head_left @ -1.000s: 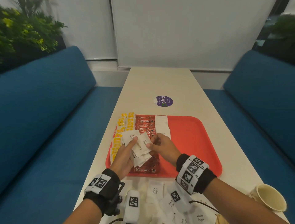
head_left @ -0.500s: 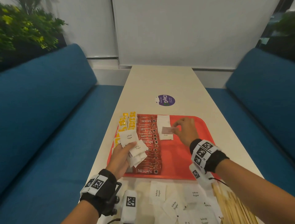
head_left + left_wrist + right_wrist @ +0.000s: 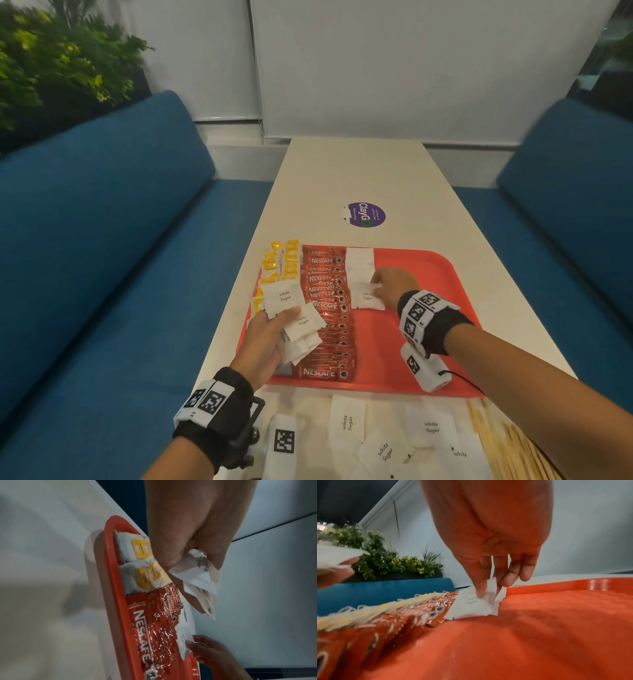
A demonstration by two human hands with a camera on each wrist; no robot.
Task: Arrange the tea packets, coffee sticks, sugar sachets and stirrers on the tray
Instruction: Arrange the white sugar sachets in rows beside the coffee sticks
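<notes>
— What's the room like from where I'm sitting?

— I see a long pale table (image 3: pixel 356 178) running away from me to a white wall (image 3: pixel 411 61). A purple round sticker (image 3: pixel 365 214) sits near the middle of the tabletop.

— Seating?

— A blue upholstered bench (image 3: pixel 102 212) runs along the left side, and a matching blue bench (image 3: pixel 565 178) along the right, both with padded backs.

— Anything else?

— A leafy green plant (image 3: pixel 58 65) stands behind the left bench in a dark planter. A white ledge (image 3: pixel 236 133) runs along the foot of the wall. I get soft, even indoor light; the far right corner is dark and blurred.
</notes>
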